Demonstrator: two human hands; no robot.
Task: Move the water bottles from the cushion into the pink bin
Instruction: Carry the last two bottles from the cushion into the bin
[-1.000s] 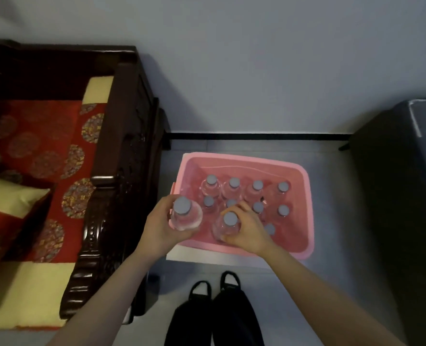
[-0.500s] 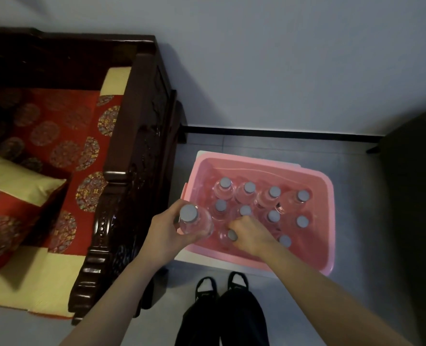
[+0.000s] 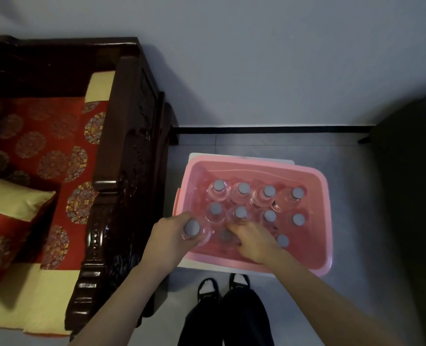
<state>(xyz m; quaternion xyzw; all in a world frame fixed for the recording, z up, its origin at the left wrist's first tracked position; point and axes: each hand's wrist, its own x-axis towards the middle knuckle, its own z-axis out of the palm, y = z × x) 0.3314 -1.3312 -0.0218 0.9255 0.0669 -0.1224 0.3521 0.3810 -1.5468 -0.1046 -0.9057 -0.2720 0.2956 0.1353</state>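
The pink bin (image 3: 317, 255) sits on the floor beside the sofa, with several clear water bottles (image 3: 269, 196) standing upright inside, grey caps up. My left hand (image 3: 168, 242) grips a grey-capped bottle (image 3: 193, 229) at the bin's front left corner, over the rim. My right hand (image 3: 253, 239) reaches down inside the bin, fingers around another bottle (image 3: 225, 235) low in the front row. The red patterned cushion (image 3: 44, 151) on the sofa shows no bottles in view.
A dark carved wooden sofa arm (image 3: 122, 196) stands between the cushion and the bin. A yellow-and-red pillow (image 3: 9, 203) lies at the left. A dark piece of furniture (image 3: 411, 196) fills the right side. My feet (image 3: 222, 285) stand just in front of the bin.
My right hand has lowered its bottle down into the bin's front row. My left hand has brought its bottle lower, to the bin's front left corner. The camera shifted left.
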